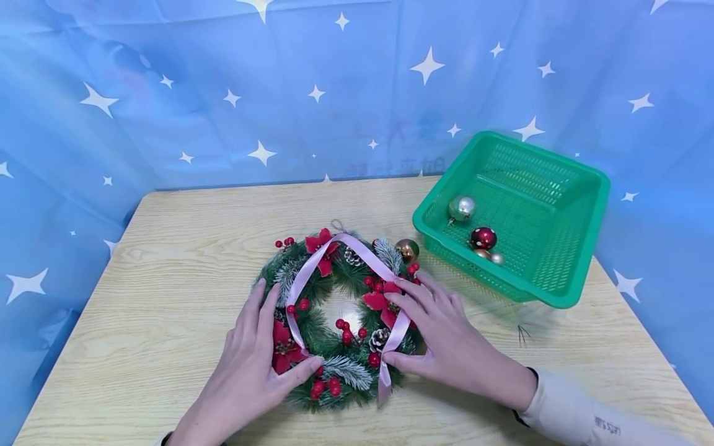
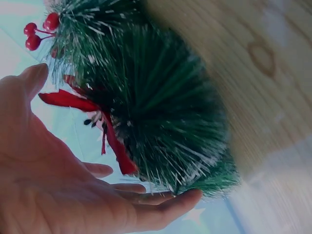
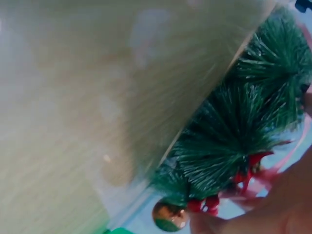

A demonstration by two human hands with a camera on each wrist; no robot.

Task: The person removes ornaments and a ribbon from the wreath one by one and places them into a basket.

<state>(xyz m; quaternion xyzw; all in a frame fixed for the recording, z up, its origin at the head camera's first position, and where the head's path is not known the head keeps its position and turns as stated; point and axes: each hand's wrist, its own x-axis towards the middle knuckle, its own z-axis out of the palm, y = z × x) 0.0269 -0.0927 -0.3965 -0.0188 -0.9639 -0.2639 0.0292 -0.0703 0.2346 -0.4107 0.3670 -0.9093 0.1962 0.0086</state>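
A green Christmas wreath (image 1: pixel 346 396) lies on the table, decorated with red poinsettias (image 1: pixel 287 347), red berries (image 1: pixel 347 334), pinecones (image 1: pixel 380 339) and frosted sprigs. Over its top runs a pale pink ribbon (image 1: pixel 365 253), its two sides hanging down left and right. On the wreath's left side rests my left hand (image 1: pixel 251 365), fingers extended and thumb spread toward the lower berries. My right hand (image 1: pixel 446 334) lies on the right side, fingers spread over a poinsettia and the thumb touching the ribbon's lower right part. In the left wrist view, the left fingers (image 2: pixel 165 207) reach along the wreath's edge.
A green plastic basket (image 1: pixel 591 248) stands at the back right, holding a silver bauble (image 1: pixel 462 209), a dark red bauble (image 1: pixel 483 238) and small gold ones. Beside the wreath's upper right sits a copper bauble (image 1: pixel 408 250). Blue star-patterned cloth (image 1: pixel 312 124) hangs behind the wooden table (image 1: pixel 167 297).
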